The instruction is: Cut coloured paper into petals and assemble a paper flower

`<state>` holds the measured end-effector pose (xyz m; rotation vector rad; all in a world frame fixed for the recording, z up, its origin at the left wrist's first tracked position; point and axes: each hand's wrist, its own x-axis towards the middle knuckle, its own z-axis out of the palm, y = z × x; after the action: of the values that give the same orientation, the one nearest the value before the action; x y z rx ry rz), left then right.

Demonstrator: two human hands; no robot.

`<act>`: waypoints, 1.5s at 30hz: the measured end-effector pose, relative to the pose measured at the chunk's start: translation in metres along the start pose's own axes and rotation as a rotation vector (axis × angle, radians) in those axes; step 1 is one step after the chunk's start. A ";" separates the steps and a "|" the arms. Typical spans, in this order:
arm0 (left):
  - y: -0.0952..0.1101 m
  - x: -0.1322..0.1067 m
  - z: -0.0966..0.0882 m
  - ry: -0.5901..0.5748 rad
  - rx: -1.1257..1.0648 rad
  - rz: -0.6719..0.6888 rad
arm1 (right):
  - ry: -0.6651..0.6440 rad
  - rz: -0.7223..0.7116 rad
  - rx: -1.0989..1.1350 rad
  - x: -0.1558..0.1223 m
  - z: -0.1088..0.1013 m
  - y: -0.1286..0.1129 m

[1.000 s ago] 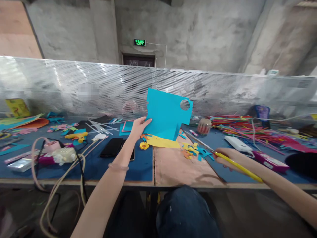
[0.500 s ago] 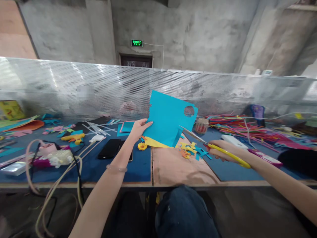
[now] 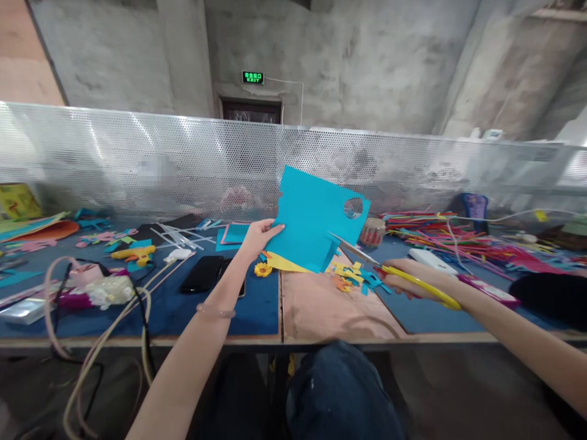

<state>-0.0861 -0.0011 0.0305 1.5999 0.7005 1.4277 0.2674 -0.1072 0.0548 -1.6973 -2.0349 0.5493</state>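
The left hand (image 3: 259, 237) reaches forward on a nearly straight arm, its grip pinching the left edge of the blue sheet (image 3: 312, 217) with the thumb on the near face. The right hand (image 3: 408, 278) lies low at the right, its grip closed around the yellow handles of the scissors (image 3: 367, 256). Their blades point left and far, to the sheet's lower right part. The sheet stands upright, slightly tilted, above the middle of the worktop (image 3: 316, 305). It has a round hole near its upper right corner, a ragged left edge and a notched lower edge. Paper scraps (image 3: 351, 275) lie on the worktop beneath it.
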 end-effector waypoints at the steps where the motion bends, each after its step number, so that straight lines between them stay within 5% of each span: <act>1: 0.001 0.000 0.000 -0.004 0.002 0.000 | -0.053 0.002 -0.037 0.000 -0.001 -0.001; 17: 0.003 -0.003 0.003 -0.076 0.016 -0.033 | -0.207 -0.005 -0.256 0.005 -0.003 -0.008; 28: 0.003 -0.003 0.001 -0.076 0.031 -0.029 | -0.218 -0.041 -0.300 0.012 -0.002 0.001; 37: 0.003 -0.003 0.002 -0.079 0.045 -0.033 | -0.215 0.078 -0.276 0.005 -0.001 -0.014; 45: 0.004 -0.004 0.003 -0.084 0.033 -0.032 | -0.207 -0.003 -0.304 0.010 -0.002 0.000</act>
<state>-0.0841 -0.0073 0.0320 1.6572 0.7010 1.3249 0.2665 -0.0970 0.0571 -1.8734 -2.3683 0.4480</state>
